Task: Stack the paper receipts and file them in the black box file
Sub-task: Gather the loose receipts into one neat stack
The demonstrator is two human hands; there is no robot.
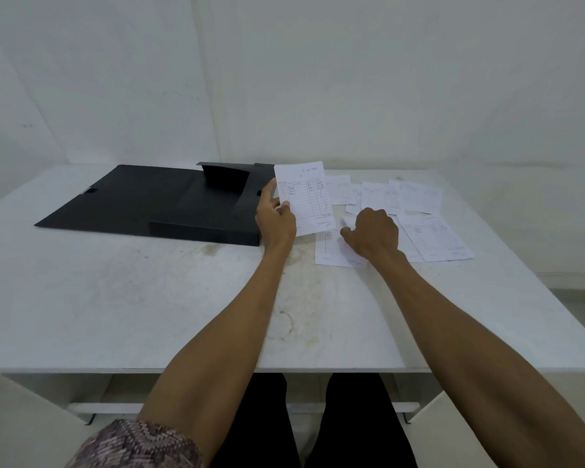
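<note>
A black box file (169, 201) lies open on the white table (149, 298), its lid flat to the left and its tray to the right. My left hand (276, 219) holds one white receipt (306, 197) upright by its left edge, just right of the tray. My right hand (374, 233) rests knuckles up on a receipt lying flat (328, 248), fingers curled onto the paper; whether it grips the sheet is hidden. Several more receipts (416, 197) lie scattered flat on the table to the right and behind that hand.
A white wall stands right behind the table. The table's near edge (284, 369) runs across the lower view, with my dark-trousered legs below it. Stains mark the middle of the tabletop. White panels flank the lower corners.
</note>
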